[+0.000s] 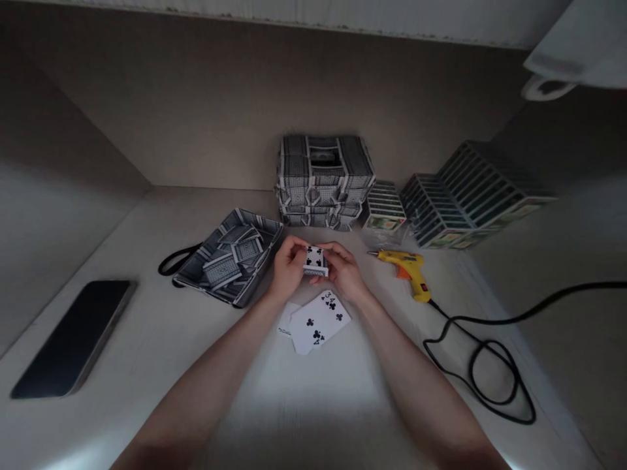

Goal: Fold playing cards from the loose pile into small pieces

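Note:
Between my two hands is a playing card [314, 256] with black club marks, its near edge folded up to show the patterned back. My left hand [289, 264] grips its left side, thumb on the face. On the other side my right hand [343, 266] pinches the right end, fingers curled beneath. Just below the hands, a few loose playing cards [321, 321] lie face up and overlapping, a four of clubs on top. To the left sits a tray [183, 277] covered in card-back pattern, holding several folded cards [226, 266].
A box-like structure of cards [294, 160] stands at the back. Stacked card boxes [465, 202] are at right, near a smaller stack [385, 202]. A yellow glue gun [404, 261] trails a black cable [482, 320]. A phone [73, 339] lies left; a white cup [582, 49] hangs over upper right.

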`<state>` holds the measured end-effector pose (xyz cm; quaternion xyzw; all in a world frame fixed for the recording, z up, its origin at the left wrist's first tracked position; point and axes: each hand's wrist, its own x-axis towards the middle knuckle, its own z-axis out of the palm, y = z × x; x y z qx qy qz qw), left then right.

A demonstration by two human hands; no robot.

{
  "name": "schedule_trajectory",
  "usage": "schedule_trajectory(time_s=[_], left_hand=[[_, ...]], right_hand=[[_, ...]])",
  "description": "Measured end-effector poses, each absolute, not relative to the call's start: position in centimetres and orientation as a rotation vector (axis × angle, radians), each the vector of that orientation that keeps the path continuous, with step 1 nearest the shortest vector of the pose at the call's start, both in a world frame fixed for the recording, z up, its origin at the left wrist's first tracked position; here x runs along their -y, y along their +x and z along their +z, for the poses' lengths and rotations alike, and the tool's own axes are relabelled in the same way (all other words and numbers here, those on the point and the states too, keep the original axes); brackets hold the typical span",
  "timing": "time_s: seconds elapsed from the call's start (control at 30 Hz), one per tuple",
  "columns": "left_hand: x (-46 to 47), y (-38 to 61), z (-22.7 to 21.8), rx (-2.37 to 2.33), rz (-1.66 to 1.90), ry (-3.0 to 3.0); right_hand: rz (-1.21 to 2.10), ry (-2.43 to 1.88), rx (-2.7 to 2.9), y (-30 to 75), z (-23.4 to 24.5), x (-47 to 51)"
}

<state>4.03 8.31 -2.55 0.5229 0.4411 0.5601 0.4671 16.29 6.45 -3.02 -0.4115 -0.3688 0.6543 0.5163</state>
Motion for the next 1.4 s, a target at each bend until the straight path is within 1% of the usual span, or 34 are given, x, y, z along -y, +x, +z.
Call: schedule_trajectory(time_s=[0.3,0.4,0.53,0.73,1.0,1.17,1.27,1.4], left_hand=[[-8.3,4.1,-2.6,-1.042,1.329,1.244],[-8.3,4.0,-2.6,-1.068,1.327,1.239],[-8.3,4.0,-2.2,-1.116,1.345,1.211],[-7.6,4.1,-1.7,-1.091,1.298,1.282],[-7.3,3.6,-1.8,-1.02,1.241,1.353],[-7.4,3.5,-1.8,-1.007,1.214,1.389],[-7.8,3.6,-1.9,-1.043,1.281,1.371],[-8.3,3.8,-2.2,-1.152,1.409,1.223]], right_hand=[[1.563,-1.031,0.845,16.0,-3.0,-6.4],[1.59,-0.986,0.835,16.1,-2.7,-6.3],[1.764,-0.846,0.811,16.5,-2.0,-6.3],[2.016,-0.963,0.751,17.0,-1.7,-6.7],[2.478,-0.881,0.784,18.0,-1.7,-6.8],[2.401,-0.816,0.754,17.9,-2.1,-6.9],[2.331,-0.804,0.815,17.8,-2.3,-6.8],[2.125,-0.781,0.915,17.4,-2.2,-6.5]])
